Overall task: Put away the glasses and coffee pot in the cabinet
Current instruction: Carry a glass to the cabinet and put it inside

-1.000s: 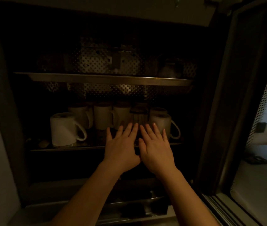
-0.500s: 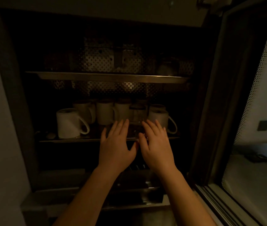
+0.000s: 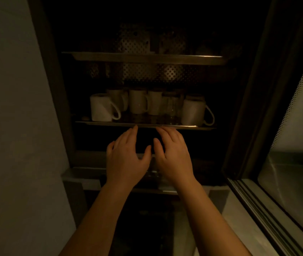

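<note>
Glasses (image 3: 172, 108): clear, standing upright on the lower shelf (image 3: 110, 123) of the cabinet (image 3: 243, 89), set between the white mugs; dim light makes their number hard to tell. Coffee pot: cannot be made out with certainty in the dark upper part of the cabinet.

White mugs, lower shelf: one at the left front (image 3: 101, 107) with its handle to the right; a row of three further back (image 3: 137, 103); one at the right front (image 3: 193, 112), handle to the right, with another partly hidden behind it.

Upper shelf (image 3: 147, 59): metal, with dim shapes on it that cannot be identified. A perforated metal back panel (image 3: 165, 72) shows behind both shelves.

Left hand (image 3: 126, 156): palm down, fingers relaxed and spread, grip apart and holding nothing; fingertips reach up to the front edge of the lower shelf, contact unclear.

Right hand (image 3: 174, 154): palm down just beside the left hand, fingers loosely extended, grip apart and holding nothing; fingertips at the same shelf edge.

Cabinet door (image 3: 294, 108): open at the right, with a dotted pale panel.

Wall (image 3: 8, 108): plain, at the left of the cabinet.
</note>
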The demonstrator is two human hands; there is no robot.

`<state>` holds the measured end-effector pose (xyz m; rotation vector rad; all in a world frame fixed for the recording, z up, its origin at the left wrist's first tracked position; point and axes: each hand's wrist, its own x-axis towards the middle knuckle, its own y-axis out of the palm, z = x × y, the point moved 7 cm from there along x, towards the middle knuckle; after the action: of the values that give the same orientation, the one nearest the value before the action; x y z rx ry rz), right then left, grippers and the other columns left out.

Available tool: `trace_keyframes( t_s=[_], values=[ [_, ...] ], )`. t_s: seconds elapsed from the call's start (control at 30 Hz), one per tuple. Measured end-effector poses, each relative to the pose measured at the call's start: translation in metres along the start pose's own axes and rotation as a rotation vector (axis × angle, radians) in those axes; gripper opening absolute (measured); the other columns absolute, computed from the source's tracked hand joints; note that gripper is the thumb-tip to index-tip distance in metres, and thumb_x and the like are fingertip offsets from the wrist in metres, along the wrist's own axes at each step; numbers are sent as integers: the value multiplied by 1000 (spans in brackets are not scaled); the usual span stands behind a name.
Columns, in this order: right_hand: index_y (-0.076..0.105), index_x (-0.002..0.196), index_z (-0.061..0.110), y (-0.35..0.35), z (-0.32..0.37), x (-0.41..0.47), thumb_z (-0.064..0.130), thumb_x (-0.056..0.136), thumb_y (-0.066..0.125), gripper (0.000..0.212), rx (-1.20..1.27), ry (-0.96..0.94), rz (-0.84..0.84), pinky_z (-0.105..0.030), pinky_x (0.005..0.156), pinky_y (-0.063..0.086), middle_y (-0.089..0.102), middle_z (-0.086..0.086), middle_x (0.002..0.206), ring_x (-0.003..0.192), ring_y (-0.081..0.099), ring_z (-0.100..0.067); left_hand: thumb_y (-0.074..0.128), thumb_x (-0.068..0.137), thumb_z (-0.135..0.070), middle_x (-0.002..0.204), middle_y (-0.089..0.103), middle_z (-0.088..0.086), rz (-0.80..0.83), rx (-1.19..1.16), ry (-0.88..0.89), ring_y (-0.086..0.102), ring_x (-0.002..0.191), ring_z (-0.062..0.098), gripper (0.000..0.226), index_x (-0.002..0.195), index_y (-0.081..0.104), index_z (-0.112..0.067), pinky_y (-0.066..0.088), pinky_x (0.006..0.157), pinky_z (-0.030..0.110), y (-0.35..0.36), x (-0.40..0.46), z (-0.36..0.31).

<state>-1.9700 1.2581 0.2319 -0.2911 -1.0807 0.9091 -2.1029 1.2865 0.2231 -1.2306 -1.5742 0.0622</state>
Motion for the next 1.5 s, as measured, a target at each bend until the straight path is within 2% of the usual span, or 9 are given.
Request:
trace_keyframes(
  t_s=[0.23, 0.4, 0.6, 0.8, 1.17, 1.33, 1.5],
  values=[
    [42, 141, 22, 7, 11, -31, 40, 100, 37, 45, 61, 12, 57, -41, 117, 23, 39, 5, 148, 142, 23, -12, 57, 90, -44, 146, 46, 2, 8, 48, -43, 42, 135, 19, 64, 146, 38, -18, 29, 108, 43, -15, -42, 11],
    [41, 142, 25, 4, 13, -63, 40, 100, 37, 45, 79, 33, 69, -42, 115, 27, 38, 8, 148, 141, 23, -10, 43, 87, -53, 146, 46, 1, 45, 58, -73, 42, 134, 18, 69, 147, 37, -19, 30, 107, 44, -22, -73, 12],
    [40, 142, 25, 10, 11, -114, 41, 99, 39, 45, 55, 67, 131, -41, 115, 28, 38, 8, 148, 141, 25, -10, 47, 89, -52, 143, 50, 4, 79, 64, -135, 46, 131, 23, 66, 145, 40, -18, 32, 106, 48, -30, -120, 15],
    [40, 142, 26, 13, 4, -159, 43, 99, 38, 47, 26, 106, 229, -40, 115, 28, 37, 8, 149, 141, 25, -9, 37, 86, -59, 139, 53, 5, 132, 66, -182, 49, 129, 22, 71, 143, 42, -17, 41, 103, 50, -28, -163, 21],
    [44, 141, 26, 5, -34, -231, 40, 97, 44, 46, 86, 134, 281, -39, 114, 29, 41, 8, 146, 139, 27, -9, 51, 91, -49, 142, 50, 3, 178, 172, -266, 45, 131, 21, 62, 144, 41, -18, 37, 105, 47, -6, -230, -4],
    [51, 136, 20, -6, -40, -259, 39, 94, 46, 46, 156, 65, 251, -40, 110, 35, 49, 2, 140, 134, 37, -13, 48, 90, -50, 136, 55, 3, 141, 182, -305, 51, 125, 21, 62, 142, 43, -18, 40, 101, 47, -4, -265, -20],
    [48, 138, 23, -14, -27, -275, 40, 96, 46, 45, 176, -10, 308, -34, 111, 33, 46, 5, 142, 135, 34, -10, 54, 90, -48, 137, 54, 3, 89, 256, -379, 51, 125, 22, 61, 142, 44, -18, 39, 101, 46, -29, -286, -28]
  ],
)
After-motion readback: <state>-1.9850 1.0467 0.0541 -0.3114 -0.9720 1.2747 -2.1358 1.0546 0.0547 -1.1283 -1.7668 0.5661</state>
